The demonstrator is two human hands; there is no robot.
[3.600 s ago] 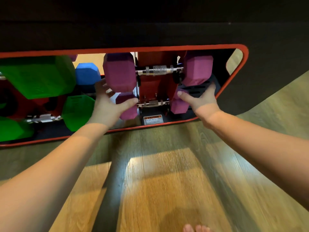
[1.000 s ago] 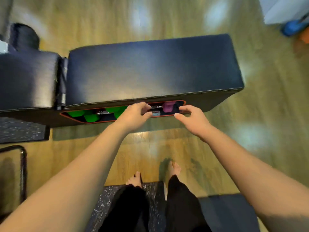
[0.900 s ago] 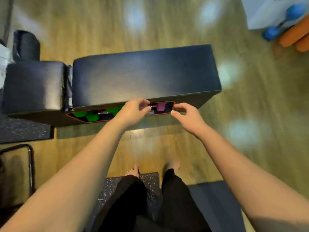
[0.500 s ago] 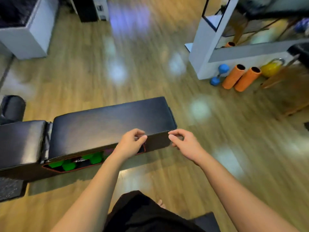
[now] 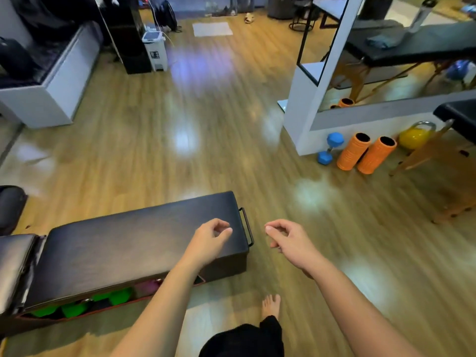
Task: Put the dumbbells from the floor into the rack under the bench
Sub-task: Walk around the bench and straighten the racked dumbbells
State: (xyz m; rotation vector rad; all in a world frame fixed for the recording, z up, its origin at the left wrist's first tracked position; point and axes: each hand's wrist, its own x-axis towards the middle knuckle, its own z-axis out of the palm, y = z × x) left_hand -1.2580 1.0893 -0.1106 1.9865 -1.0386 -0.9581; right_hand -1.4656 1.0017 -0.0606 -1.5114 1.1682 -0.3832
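Note:
A black padded bench (image 5: 139,238) lies low at the left, with a red-rimmed rack opening (image 5: 85,311) along its near side. Green dumbbells (image 5: 118,296) and a purple dumbbell (image 5: 148,286) sit inside the rack. A blue dumbbell (image 5: 329,148) stands on the floor far right, against a white mirror base. My left hand (image 5: 211,238) hovers over the bench's right end, fingers loosely curled, holding nothing. My right hand (image 5: 288,240) hangs over bare floor just right of the bench, also loosely curled, without anything in it.
Two orange foam rollers (image 5: 365,153) and a yellow kettlebell (image 5: 414,135) lie beside the blue dumbbell. A wooden-legged massage table (image 5: 456,119) stands at the right edge. A white counter (image 5: 51,86) is at far left. My bare foot (image 5: 270,305) is on the wooden floor.
Both hands have left the rack opening and risen above the bench. The view has lifted from the rack to the room, bringing the blue dumbbell and rollers into sight.

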